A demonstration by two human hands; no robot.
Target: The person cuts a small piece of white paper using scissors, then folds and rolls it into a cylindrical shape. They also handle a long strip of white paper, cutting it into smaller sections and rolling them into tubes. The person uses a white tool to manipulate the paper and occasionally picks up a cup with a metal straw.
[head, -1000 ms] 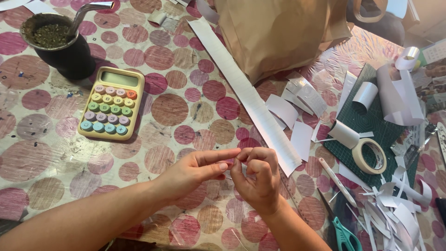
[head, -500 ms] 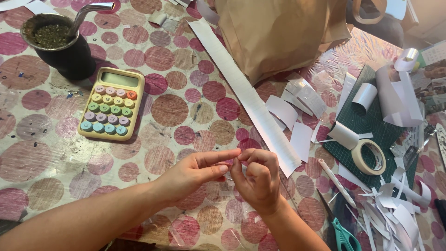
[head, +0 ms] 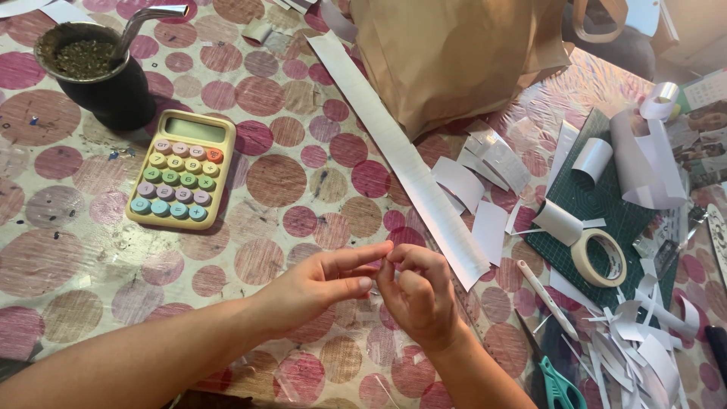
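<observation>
home craft table | dotted tablecloth (head: 68, 257) | paper scraps (head: 636, 341) | tape roll (head: 600, 257) | calculator (head: 180, 180)

A brown paper bag (head: 454, 57) stands at the far middle of the spotted table, creased and bulky, its lower edge reaching down over the top of a long white paper strip. To the left lies a pale yellow calculator (head: 182, 178) with pastel round keys; its screen (head: 185, 130) is a narrow grey-green rectangle across the top of the casing, showing no readable figures. At the far right edge, a small printed card or packet (head: 708, 91) lies partly out of view, too blurred to describe.
</observation>
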